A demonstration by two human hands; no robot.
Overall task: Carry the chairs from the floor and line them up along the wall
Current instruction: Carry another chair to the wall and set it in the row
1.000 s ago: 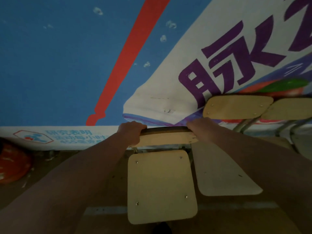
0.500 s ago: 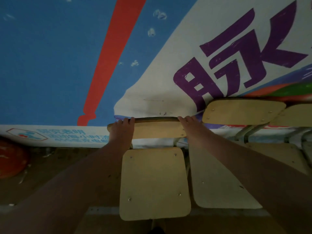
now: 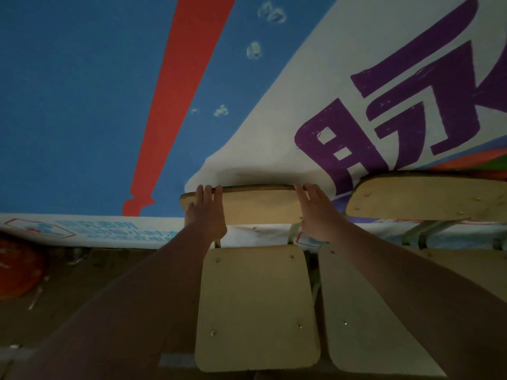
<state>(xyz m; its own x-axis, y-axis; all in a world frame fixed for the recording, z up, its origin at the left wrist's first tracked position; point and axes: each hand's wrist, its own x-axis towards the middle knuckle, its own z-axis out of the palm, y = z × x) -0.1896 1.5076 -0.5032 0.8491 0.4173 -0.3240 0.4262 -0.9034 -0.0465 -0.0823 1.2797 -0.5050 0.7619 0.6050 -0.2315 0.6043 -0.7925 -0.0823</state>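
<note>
Your left grip (image 3: 206, 215) and right grip (image 3: 315, 215) lay flat on the chair (image 3: 258, 208), fingers straight over the top edge of its back, clasping nothing. The chair stood between and below them, its back close to the wall (image 3: 82, 105), with the next chair (image 3: 422, 200) just right of your right grip. As I judge it, a push from flat palms could skew it or knock it into that neighbour. A second earlier both grips were curled round that top edge; they had since loosened.
</note>
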